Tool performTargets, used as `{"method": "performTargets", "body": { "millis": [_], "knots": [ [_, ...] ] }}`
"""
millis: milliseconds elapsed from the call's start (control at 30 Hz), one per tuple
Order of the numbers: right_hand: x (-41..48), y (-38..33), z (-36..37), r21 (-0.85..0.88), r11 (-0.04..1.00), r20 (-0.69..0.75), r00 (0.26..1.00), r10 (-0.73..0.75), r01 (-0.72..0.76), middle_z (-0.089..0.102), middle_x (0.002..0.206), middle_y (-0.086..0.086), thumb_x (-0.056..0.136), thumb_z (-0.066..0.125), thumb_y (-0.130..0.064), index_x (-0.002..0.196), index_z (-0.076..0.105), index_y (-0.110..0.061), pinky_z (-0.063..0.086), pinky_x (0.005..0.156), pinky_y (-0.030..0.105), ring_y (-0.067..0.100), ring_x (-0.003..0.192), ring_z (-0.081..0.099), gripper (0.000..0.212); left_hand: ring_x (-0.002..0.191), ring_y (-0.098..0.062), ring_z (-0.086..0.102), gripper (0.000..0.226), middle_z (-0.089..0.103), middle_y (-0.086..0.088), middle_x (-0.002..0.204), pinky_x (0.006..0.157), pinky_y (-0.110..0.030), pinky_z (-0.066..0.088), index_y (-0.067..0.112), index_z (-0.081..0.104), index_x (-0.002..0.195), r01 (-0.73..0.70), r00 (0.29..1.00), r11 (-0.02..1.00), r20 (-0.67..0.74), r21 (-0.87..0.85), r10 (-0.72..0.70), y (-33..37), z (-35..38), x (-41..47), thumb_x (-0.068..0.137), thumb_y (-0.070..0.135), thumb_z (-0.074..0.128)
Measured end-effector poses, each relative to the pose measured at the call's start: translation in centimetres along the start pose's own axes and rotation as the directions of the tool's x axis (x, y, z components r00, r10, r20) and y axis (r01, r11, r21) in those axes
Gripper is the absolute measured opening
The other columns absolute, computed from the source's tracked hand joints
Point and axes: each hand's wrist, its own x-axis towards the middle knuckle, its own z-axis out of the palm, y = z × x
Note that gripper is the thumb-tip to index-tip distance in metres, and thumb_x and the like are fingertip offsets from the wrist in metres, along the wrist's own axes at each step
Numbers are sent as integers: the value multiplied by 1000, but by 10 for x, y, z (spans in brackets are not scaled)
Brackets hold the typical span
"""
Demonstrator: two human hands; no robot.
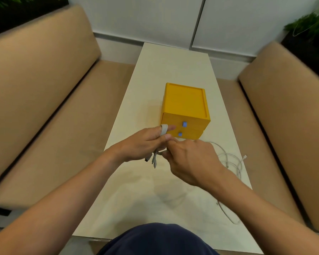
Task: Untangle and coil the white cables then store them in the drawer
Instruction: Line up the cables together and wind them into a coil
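Observation:
A white cable [34,131] is wound in several turns around the fingers of my left hand [144,144], and its plug ends [153,160] hang below the palm. My right hand [191,161] is just to the right, its fingertips pinching the same cable near the coil. Behind both hands stands a yellow drawer box [185,105] with two shut drawers and blue-grey knobs [184,124]. A second white cable [232,162] lies loose and tangled on the table to the right of my right hand, with one end trailing toward the near right edge.
The long white table [173,67] runs away from me between two tan benches [44,111]. A white wall closes the far end. Green plants [313,28] fill the far corners. My dark-clothed lap is at the bottom edge.

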Motion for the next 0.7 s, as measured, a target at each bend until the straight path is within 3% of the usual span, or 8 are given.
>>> {"method": "performTargets", "body": {
  "millis": [67,133,233,300,367,467,533,700],
  "knots": [
    [5,7,-8,169,986,93,996,-5,-11,72,109,3,107,40,-49,121,60,-29,48,70,36,32,97,66,32,94,15,63,43,64,16,125,82,-7,47,22,45,152,-8,1000,1000,26,7,8,3,0,0,110,31,41],
    [8,14,-16,260,966,146,988,-41,2,74,113,-1,104,50,-48,126,66,-35,56,80,41,28,100,66,30,97,14,65,43,64,17,120,84,-8,47,24,44,152,0,999,1000,52,13,0,4,0,0,110,33,40],
    [8,19,-18,75,995,150,986,-75,65,72,118,-2,101,60,-37,129,63,-38,58,80,40,28,101,67,28,105,10,65,43,67,19,121,92,-14,49,28,48,150,-10,996,999,85,46,6,2,2,0,110,39,39],
    [7,17,-15,-41,992,72,991,-113,116,68,119,-5,104,56,-34,127,62,-39,54,69,35,29,95,67,24,88,11,64,37,68,29,98,78,-8,46,30,52,144,-35,993,996,117,84,25,4,4,1,111,37,37],
    [9,19,-15,-48,989,34,990,-136,137,67,114,-10,105,54,-38,116,66,-41,51,64,33,27,91,67,17,84,9,64,33,70,22,94,76,-8,45,31,55,139,-23,988,998,152,66,13,4,3,0,112,33,36],
    [15,30,-23,126,988,91,991,-97,85,64,85,-8,105,51,-47,100,69,-35,52,63,37,20,79,62,22,108,-13,72,29,77,-8,109,100,-32,51,15,59,124,19,976,996,219,-85,0,-1,-3,-1,111,31,38],
    [20,35,-27,289,955,104,989,-105,71,61,74,-7,105,51,-47,92,70,-27,45,61,39,16,70,57,31,110,-27,73,36,75,-22,109,104,-42,52,-1,56,122,69,970,969,244,-239,-9,-1,-4,0,110,29,41],
    [29,48,-43,520,852,216,957,-192,54,72,82,-10,100,62,-44,91,78,-24,47,66,30,6,75,62,27,114,-44,69,35,74,-27,101,102,-45,53,2,58,117,188,932,828,363,-529,21,0,-1,-4,106,31,44]
  ]
}}
